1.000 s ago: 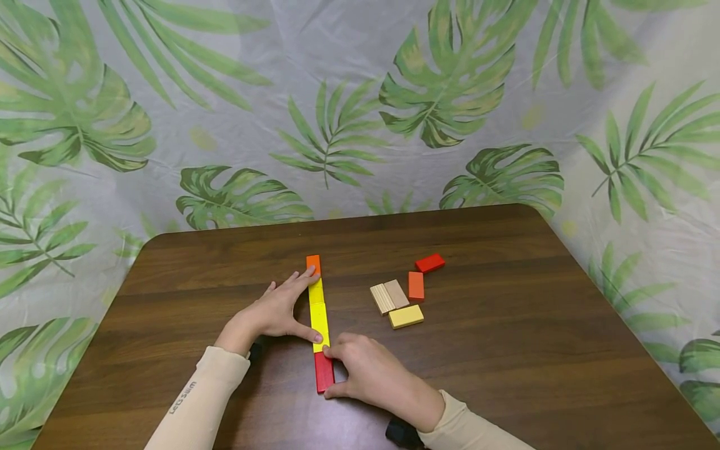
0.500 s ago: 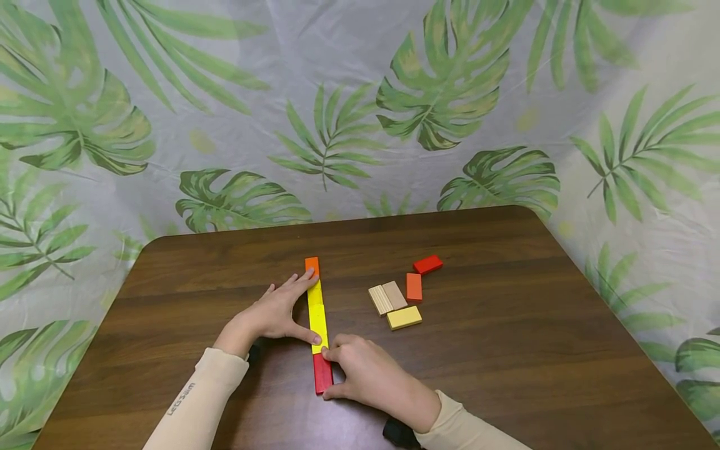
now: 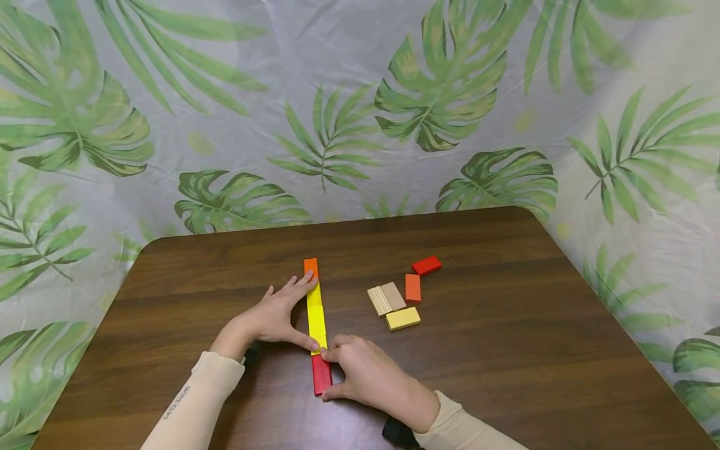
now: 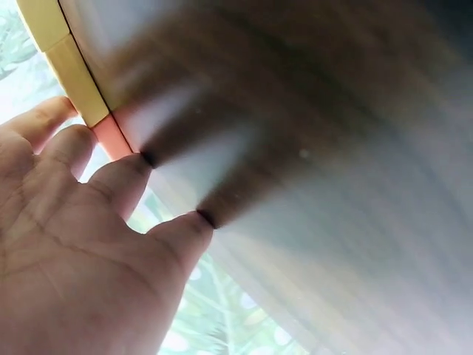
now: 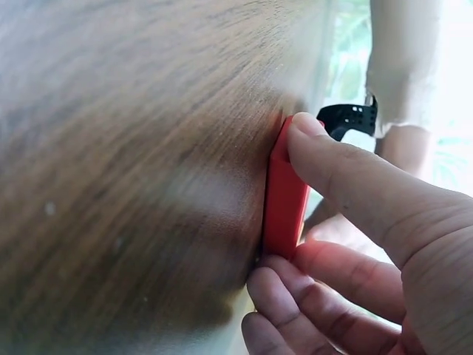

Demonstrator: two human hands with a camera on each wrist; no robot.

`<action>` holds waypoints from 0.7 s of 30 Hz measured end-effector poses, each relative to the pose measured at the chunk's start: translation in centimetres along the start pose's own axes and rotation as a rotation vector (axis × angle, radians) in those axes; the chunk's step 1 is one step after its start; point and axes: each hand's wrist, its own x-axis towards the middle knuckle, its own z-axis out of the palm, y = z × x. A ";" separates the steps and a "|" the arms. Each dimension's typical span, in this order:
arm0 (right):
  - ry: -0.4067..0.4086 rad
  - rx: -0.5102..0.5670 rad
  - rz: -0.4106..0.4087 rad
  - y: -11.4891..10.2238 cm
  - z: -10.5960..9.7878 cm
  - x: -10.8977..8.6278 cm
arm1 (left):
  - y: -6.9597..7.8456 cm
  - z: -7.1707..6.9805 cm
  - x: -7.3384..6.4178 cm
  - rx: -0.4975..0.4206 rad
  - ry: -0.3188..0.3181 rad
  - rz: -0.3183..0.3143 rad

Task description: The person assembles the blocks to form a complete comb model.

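Note:
A straight row of flat wooden blocks runs away from me on the table: a red block (image 3: 322,375) nearest, then a yellow stretch (image 3: 317,320), then an orange block (image 3: 310,264) at the far end. My left hand (image 3: 270,319) spreads along the row's left side, its forefinger on the far part and its thumb at the near end of the yellow. With thumb and forefinger, my right hand (image 3: 368,370) pinches the red block by its two short ends. In the right wrist view the red block (image 5: 284,211) lies against the tabletop between those fingers.
Right of the row lie loose blocks: a striped wooden block (image 3: 379,301) beside a plain one (image 3: 394,295), a pale yellow block (image 3: 403,319), an orange-red block (image 3: 413,288) and a red one (image 3: 427,265). A leaf-patterned cloth (image 3: 337,125) hangs behind the brown table (image 3: 506,325).
My left thumb has slid slightly nearer along the yellow, to its joint with the red block. The right hand keeps its pinch, and the whole view has shifted a little.

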 end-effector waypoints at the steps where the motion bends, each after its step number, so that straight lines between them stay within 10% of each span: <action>1: -0.002 0.002 0.003 0.0 0.0 0.0 | 0.1 0.0 0.0 0.004 0.003 0.000; 21: 0.011 0.002 0.015 0.2 0.3 0.0 | 1.0 0.4 -0.2 0.056 -0.021 -0.040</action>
